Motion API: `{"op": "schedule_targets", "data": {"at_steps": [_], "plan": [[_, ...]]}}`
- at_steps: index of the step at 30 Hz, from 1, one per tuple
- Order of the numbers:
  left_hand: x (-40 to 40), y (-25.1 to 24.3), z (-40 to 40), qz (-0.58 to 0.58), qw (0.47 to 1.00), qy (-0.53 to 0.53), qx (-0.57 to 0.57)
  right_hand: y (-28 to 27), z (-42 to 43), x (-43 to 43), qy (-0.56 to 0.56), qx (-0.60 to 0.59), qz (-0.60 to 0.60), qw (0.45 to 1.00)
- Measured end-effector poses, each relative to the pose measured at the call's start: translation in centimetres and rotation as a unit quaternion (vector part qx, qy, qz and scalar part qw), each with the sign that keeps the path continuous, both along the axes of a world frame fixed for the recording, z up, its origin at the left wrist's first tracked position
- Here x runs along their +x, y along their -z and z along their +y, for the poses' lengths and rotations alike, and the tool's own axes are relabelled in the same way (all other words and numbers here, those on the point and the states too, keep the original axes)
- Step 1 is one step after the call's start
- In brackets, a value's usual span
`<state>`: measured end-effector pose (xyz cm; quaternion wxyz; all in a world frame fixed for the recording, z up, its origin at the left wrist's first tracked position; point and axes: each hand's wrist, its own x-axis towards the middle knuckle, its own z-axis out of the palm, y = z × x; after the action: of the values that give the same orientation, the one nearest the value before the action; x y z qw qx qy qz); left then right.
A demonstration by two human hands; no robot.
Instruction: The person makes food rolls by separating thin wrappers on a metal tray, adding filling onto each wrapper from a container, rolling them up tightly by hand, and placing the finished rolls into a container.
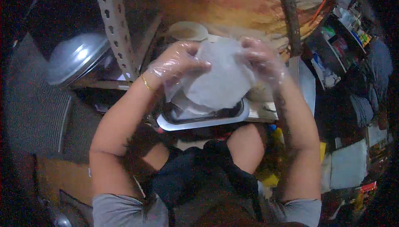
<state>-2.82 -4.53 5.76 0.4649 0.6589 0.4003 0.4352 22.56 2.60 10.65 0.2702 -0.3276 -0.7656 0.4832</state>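
My left hand [180, 59], in a clear plastic glove, pinches the left edge of a thin white sheet [221, 80] with a rounded lower edge. My right hand [261, 57], gloved the same way and blurred, has its fingers curled at the sheet's upper right edge. The sheet hangs over a white-rimmed tray [199, 126] with a dark inside. More pale, thin material lies in the tray below it, partly covered by the sheet. What the material is cannot be told.
A pale round plate or lid [188, 30] lies beyond my hands. Perforated metal posts [112, 24] rise at left and right. A domed metal lid [81, 55] stands at left. Orange-brown sheeting [237, 5] hangs at the back. Shelves of goods [339, 46] stand at right.
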Motion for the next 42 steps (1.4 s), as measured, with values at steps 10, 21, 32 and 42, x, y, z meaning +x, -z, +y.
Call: {"op": "schedule_targets", "data": {"at_steps": [10,21,32,42], "plan": [[-4.8,-0.7,0.9,0.081,0.973,-0.214,0.037,1.5,4.2,-4.2,-0.005,-0.049,0.034,0.998],[-4.1,0.8,2.5,0.148,0.945,-0.257,0.140,2.5,5.8,-3.3,-0.035,0.072,-0.025,0.996],[1.9,5.7,-4.8,0.447,0.876,-0.005,0.180,6.6,1.1,-1.1,-0.100,0.396,-0.406,0.817],[0.4,-0.2,-7.5,0.379,0.900,-0.098,0.190,-0.3,2.1,6.1,0.143,0.369,-0.320,0.861]]}}
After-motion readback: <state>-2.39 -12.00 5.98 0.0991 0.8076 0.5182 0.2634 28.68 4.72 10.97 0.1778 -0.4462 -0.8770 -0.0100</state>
